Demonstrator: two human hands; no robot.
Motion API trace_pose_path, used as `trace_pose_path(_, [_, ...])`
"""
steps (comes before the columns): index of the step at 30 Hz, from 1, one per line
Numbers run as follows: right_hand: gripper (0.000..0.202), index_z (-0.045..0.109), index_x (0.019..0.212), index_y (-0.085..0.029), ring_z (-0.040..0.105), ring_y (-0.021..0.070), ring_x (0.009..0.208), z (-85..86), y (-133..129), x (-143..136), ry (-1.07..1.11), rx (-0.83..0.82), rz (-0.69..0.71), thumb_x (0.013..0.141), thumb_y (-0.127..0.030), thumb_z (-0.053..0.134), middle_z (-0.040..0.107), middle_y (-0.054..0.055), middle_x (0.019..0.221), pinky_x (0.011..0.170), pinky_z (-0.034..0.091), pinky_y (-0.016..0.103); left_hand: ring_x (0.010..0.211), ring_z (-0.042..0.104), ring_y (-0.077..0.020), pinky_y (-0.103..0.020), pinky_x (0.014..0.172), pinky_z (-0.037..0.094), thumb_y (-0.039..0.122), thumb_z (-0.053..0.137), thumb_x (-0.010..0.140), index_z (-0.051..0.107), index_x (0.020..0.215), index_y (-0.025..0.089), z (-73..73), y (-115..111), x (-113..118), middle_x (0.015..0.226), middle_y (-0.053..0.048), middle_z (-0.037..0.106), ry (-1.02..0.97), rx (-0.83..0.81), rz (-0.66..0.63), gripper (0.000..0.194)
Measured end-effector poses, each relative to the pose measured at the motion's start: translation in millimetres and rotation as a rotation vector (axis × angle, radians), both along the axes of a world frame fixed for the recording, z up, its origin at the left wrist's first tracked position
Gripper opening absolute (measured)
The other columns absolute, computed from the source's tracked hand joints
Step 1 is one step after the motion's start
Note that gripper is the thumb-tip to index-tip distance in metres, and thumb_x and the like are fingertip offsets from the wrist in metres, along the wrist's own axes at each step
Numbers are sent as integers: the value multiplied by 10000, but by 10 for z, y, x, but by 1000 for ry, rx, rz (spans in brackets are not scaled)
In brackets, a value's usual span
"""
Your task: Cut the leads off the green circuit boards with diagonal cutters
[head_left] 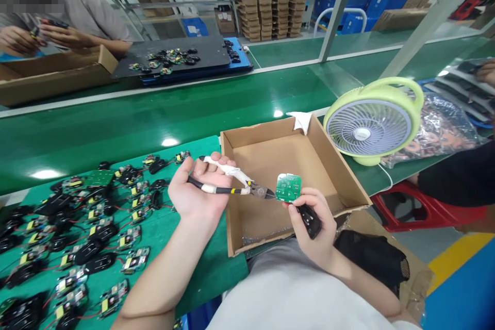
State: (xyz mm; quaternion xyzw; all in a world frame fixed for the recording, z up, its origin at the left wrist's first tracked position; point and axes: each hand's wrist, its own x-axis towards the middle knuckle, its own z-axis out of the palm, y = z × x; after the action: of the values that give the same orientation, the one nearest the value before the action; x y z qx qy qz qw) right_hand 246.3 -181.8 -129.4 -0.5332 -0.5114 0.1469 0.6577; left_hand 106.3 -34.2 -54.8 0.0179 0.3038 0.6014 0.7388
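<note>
My left hand (203, 185) is wrapped round the taped handles of a pair of side cutters (240, 184), palm turned up. The cutters' jaws point right, with their tips close by the left edge of a small green circuit board (288, 188); whether they touch I cannot tell. My right hand (315, 216) grips the board's lower edge together with a black plastic part (310, 220). Both hands are above an open cardboard box (270, 152), where bits of clipped wire lie along the near side.
Several circuit boards with black casings and red wires (100, 232) cover the green mat (201, 258) at left. A lime-green fan (367, 124) stands right of the box, beside a plastic bag of copper-coloured parts (441, 129). Across the bench a co-worker (93, 10) handles parts.
</note>
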Motion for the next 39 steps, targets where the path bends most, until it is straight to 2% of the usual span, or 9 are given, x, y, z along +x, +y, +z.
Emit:
trace_pose_path(9, [201, 647, 1001, -235, 675, 210, 890, -4, 5, -12, -21, 2, -22, 904, -61, 621, 597, 74, 1014, 763, 653, 366, 638, 513, -152, -303, 610, 500, 278, 391, 935, 204, 631, 179, -38, -25, 14, 715, -64, 486, 14, 2, -36, 371])
trace_pose_path(16, [195, 643, 984, -228, 693, 207, 850, 58, 16, -24, -74, -2, 6, 905, -53, 606, 616, 76, 986, 735, 631, 361, 520, 385, -106, -236, 504, 408, 263, 306, 984, 152, 605, 179, 9, 3, 28, 606, -12, 329, 21, 68, -58, 418])
trace_pose_path(22, [207, 641, 989, -231, 696, 207, 827, 83, 30, -23, -130, 11, 24, 894, -50, 609, 627, 71, 960, 709, 616, 346, 486, 356, -105, -236, 471, 383, 293, 278, 1017, 166, 577, 170, 20, 18, -2, 593, -8, 310, 46, 150, -57, 471])
trace_pose_path(26, [182, 643, 956, -224, 684, 194, 840, 63, 26, -22, -61, -18, 34, 901, -53, 615, 615, 65, 963, 733, 615, 331, 469, 311, -110, -239, 456, 365, 339, 205, 1044, 157, 556, 162, 59, 11, -75, 561, -5, 258, 62, 321, -64, 521])
trace_pose_path(29, [163, 645, 948, -224, 685, 196, 851, 47, 23, -22, 5, -29, 51, 913, -69, 610, 608, 67, 978, 738, 631, 338, 446, 253, -109, -232, 423, 323, 403, 140, 1055, 158, 541, 165, 110, 12, -144, 540, 6, 194, 65, 443, -147, 567])
trace_pose_path(31, [157, 646, 949, -225, 687, 200, 848, 45, 23, -22, 14, -31, 56, 916, -77, 608, 611, 68, 974, 735, 636, 346, 455, 280, -107, -226, 433, 345, 421, 126, 1056, 165, 542, 163, 130, 14, -164, 550, 3, 214, 65, 452, -171, 577])
trace_pose_path(33, [155, 647, 951, -226, 686, 206, 848, 47, 25, -20, -2, -33, 51, 912, -80, 611, 619, 69, 968, 732, 635, 354, 501, 368, -112, -235, 484, 418, 422, 135, 1053, 181, 548, 155, 124, 18, -154, 591, -18, 301, 62, 427, -141, 574])
trace_pose_path(36, [158, 648, 957, -224, 683, 212, 853, 52, 24, -15, -29, -25, 43, 907, -78, 613, 625, 74, 967, 727, 633, 357, 599, 474, -137, -280, 571, 503, 413, 206, 1038, 236, 554, 152, 67, 25, -102, 681, -56, 426, 45, 351, -114, 551])
trace_pose_path(39, [160, 646, 960, -224, 684, 211, 848, 54, 18, -12, -44, -24, 36, 908, -78, 610, 626, 74, 961, 728, 627, 355, 629, 492, -146, -291, 595, 514, 381, 305, 1011, 283, 563, 153, -2, 21, -47, 716, -70, 457, 9, 271, -137, 504])
